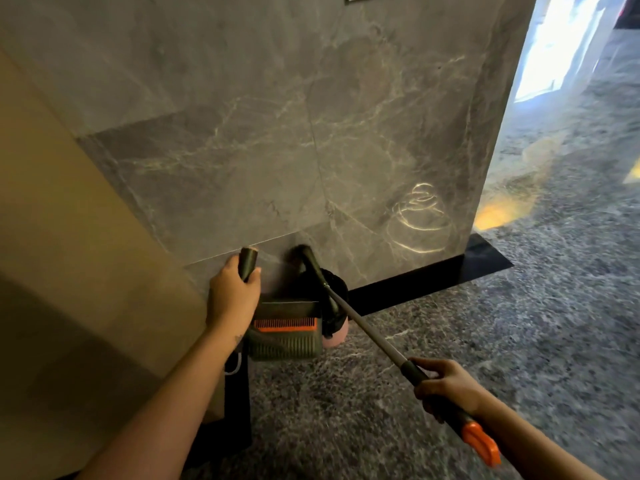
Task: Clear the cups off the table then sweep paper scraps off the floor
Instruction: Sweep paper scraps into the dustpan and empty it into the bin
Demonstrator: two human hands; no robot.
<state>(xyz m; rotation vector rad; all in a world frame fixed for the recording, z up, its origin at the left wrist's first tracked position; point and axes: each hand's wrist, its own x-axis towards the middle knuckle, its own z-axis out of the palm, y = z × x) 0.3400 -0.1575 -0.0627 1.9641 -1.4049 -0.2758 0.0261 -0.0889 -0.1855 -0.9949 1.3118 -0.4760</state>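
Dustpan at wall base, floor open

Indoor hall: marble wall, polished stone floor.

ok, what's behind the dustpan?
A dark round container with a pink base, by the marble wall. The dustpan and broom pole cover part of it; contents unseen.

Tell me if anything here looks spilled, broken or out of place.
Nothing stands out. The left hand grips the dustpan handle by the marble wall, the right hand grips the broom pole, and no spill or damage shows on the floor.
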